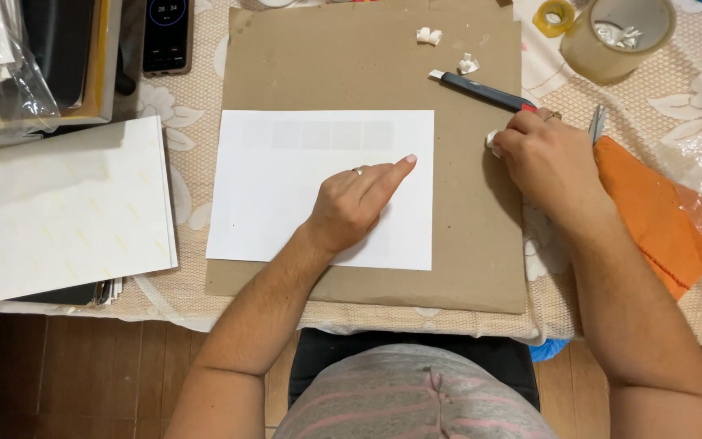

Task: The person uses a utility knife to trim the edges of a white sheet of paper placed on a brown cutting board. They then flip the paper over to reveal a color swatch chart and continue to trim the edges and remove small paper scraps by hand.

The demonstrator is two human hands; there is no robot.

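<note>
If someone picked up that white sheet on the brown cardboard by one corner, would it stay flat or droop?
The white sheet looks thin and lies dead flat, so it would probably droop and weigh very little. The left hand presses on it, which hints it may slide easily on the smooth cardboard if pushed.

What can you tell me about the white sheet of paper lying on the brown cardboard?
The white sheet is a plain rectangle lying flat on the brown cardboard, long side across. A faint row of grey squares shows through near its top edge. The left hand rests on its right half, index finger stretched toward the right edge. The right hand is off the sheet, over the cardboard's right edge.
</note>
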